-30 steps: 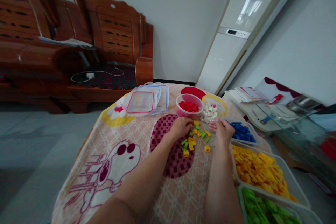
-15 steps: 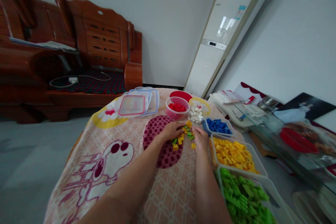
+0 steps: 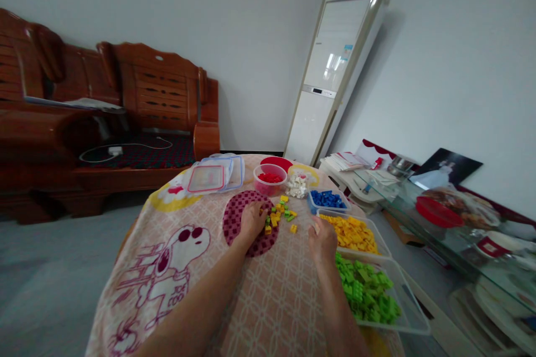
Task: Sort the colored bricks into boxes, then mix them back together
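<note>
A loose pile of yellow and green toy building bricks [image 3: 276, 216] lies on the patterned tablecloth [image 3: 276, 301]. My left hand [image 3: 252, 222] rests at the pile's left side, fingers spread and touching the nearest bricks. My right hand [image 3: 322, 239] is to the right of the pile, beside the box of yellow bricks [image 3: 354, 233]. Its fingers are curled together, and whatever they hold is hidden. One yellow brick [image 3: 293, 228] sits apart between my hands. The box of green bricks [image 3: 368, 290] stands nearest me, right of my right forearm.
Beyond the pile stand a pink tub of red bricks [image 3: 270, 179], a heap of white bricks [image 3: 298, 185] and a box of blue bricks [image 3: 329, 199]. Clear lids [image 3: 207, 178] are stacked at the back left. A glass shelf [image 3: 444, 234] holds clutter at the right.
My right hand has moved away from the pile, rightward toward the yellow box. My left hand has shifted slightly to the pile's left edge. The view has tilted up.
</note>
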Tool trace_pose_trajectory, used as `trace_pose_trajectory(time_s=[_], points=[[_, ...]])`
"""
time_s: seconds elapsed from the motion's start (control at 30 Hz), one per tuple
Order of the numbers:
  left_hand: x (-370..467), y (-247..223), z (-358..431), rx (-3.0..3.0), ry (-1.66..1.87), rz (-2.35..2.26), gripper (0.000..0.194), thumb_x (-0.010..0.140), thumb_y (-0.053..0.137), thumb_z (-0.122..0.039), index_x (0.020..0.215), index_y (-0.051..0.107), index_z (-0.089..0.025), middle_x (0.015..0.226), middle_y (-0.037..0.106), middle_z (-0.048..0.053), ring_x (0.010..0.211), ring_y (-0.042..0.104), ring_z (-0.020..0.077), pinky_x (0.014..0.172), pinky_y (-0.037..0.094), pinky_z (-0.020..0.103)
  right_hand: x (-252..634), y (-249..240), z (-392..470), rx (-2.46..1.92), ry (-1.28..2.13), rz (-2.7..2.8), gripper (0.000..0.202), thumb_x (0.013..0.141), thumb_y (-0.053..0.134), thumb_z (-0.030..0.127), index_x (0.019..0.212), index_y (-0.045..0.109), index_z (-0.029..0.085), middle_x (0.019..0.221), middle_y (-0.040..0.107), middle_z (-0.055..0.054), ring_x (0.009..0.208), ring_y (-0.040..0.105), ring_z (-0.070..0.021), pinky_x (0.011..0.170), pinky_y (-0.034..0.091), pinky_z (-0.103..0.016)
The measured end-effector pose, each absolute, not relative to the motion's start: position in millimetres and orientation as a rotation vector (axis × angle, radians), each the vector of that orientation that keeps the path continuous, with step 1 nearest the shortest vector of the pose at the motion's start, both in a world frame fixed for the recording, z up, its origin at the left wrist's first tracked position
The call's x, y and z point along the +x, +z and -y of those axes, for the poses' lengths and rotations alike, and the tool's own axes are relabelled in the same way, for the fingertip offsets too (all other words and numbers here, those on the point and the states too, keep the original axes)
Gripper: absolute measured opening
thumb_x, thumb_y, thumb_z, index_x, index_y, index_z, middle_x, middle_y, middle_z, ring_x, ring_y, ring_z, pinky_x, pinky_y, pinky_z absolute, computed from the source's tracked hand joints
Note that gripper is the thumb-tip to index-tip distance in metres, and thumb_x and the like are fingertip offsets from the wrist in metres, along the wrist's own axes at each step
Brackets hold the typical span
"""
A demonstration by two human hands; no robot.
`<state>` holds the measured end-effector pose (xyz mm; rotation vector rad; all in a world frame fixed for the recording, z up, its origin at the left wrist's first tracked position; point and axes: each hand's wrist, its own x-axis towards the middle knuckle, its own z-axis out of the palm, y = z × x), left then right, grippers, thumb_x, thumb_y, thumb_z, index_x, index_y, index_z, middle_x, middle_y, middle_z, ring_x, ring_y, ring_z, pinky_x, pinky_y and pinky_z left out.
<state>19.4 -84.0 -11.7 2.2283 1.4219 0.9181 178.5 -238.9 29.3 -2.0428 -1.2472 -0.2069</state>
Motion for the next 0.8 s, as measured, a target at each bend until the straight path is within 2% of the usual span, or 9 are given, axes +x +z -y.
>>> trace_pose_trajectory(time_s=[0.1,0.2,0.43,0.63,0.8], points=[[14.7,-18.2,92.6,2.151,0.975,-1.432,0.033,0.087,0.052,-0.023,0.117,0.063,-0.016,0.120,0.067,0.010,0.113,0.059,0.0212,0.103,0.044,0.034,198.0,36.7,252.3,-2.324,-0.176,1.259,0.038,0.082,0.049,0.019,0.114,0.068,0.010,0.109,0.071,-0.018,0.106,0.063,-0.0286,0.096,0.042,-0.037],[11.3,-22.2,101.6,2.195,0.980,-1.338,0.034,0.086,0.053,-0.022,0.119,0.062,-0.017,0.121,0.067,0.010,0.114,0.060,0.0212,0.104,0.044,0.034,205.1,39.3,256.5,-2.417,-0.031,1.309,0.036,0.082,0.050,0.018,0.111,0.069,0.010,0.106,0.071,-0.018,0.104,0.065,-0.0282,0.093,0.043,-0.035],[10.3,-25.7,104.9,2.205,0.940,-1.282,0.038,0.090,0.044,-0.018,0.123,0.061,-0.017,0.128,0.064,0.009,0.121,0.057,0.0199,0.109,0.040,0.034,203.0,41.5,257.9,-2.251,0.118,1.431,0.039,0.081,0.048,0.018,0.111,0.071,0.009,0.108,0.073,-0.016,0.102,0.066,-0.0252,0.093,0.046,-0.034],[9.7,-23.5,105.1,2.193,0.973,-1.221,0.036,0.088,0.045,-0.016,0.117,0.066,-0.019,0.121,0.068,0.006,0.114,0.060,0.0184,0.106,0.043,0.030,190.1,48.6,259.4,-2.036,0.259,1.568,0.036,0.079,0.050,0.023,0.104,0.075,0.017,0.101,0.076,-0.009,0.098,0.069,-0.0223,0.086,0.051,-0.030],[8.6,-18.2,108.1,2.157,0.982,-1.268,0.038,0.087,0.043,-0.009,0.115,0.067,-0.018,0.118,0.069,0.006,0.113,0.061,0.0165,0.105,0.044,0.029,190.7,49.9,263.3,-1.899,0.386,1.642,0.040,0.078,0.048,0.023,0.107,0.074,0.016,0.098,0.076,-0.009,0.093,0.071,-0.0228,0.084,0.052,-0.032]])
